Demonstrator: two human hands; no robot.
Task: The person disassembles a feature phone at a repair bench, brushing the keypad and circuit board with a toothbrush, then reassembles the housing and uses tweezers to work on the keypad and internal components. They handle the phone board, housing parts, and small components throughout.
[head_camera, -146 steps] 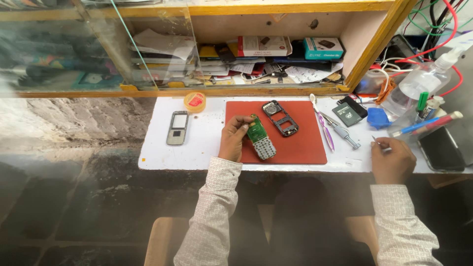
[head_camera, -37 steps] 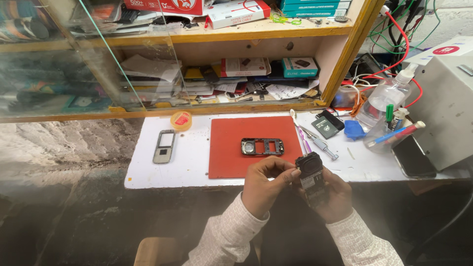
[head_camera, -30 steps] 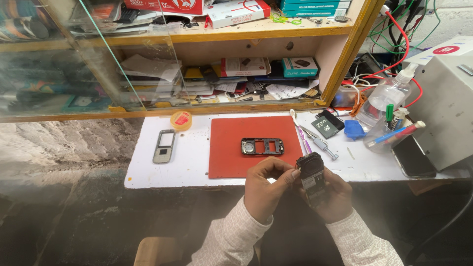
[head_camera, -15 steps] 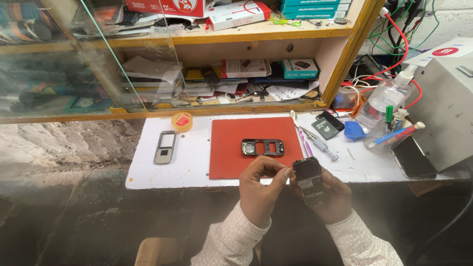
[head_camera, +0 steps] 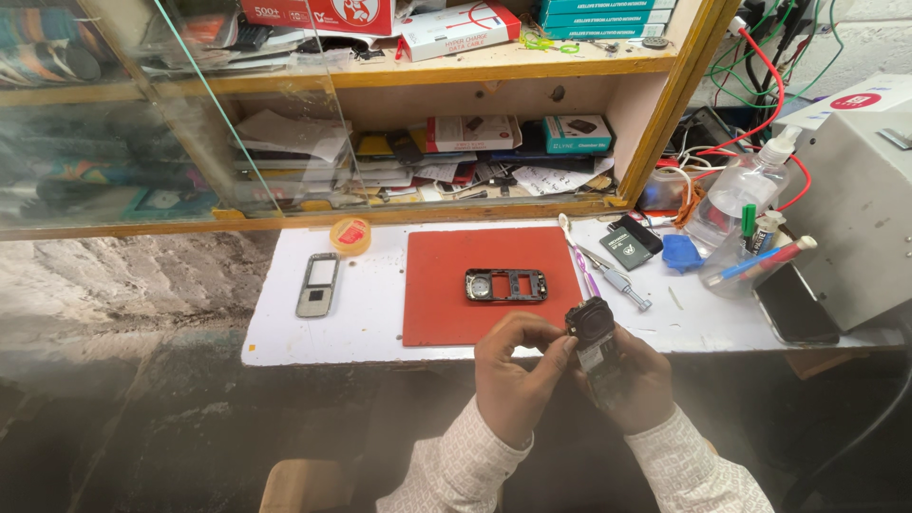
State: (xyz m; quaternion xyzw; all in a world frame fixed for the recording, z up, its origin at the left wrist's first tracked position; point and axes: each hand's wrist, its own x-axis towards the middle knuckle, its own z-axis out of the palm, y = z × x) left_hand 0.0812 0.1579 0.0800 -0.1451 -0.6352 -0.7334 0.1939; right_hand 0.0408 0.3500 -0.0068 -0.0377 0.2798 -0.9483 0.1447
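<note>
Head view showed, low and right of centre, the right hand cradling a dark phone body while the left hand pinched its top edge with curled fingers; steadying it over the red mat would likely suit small parts.

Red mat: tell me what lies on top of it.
On the red mat lies one black phone frame, flat, with open cut-outs. The left hand covers the mat's near right corner, so anything there is hidden. The right hand holds a phone board in front.
</note>
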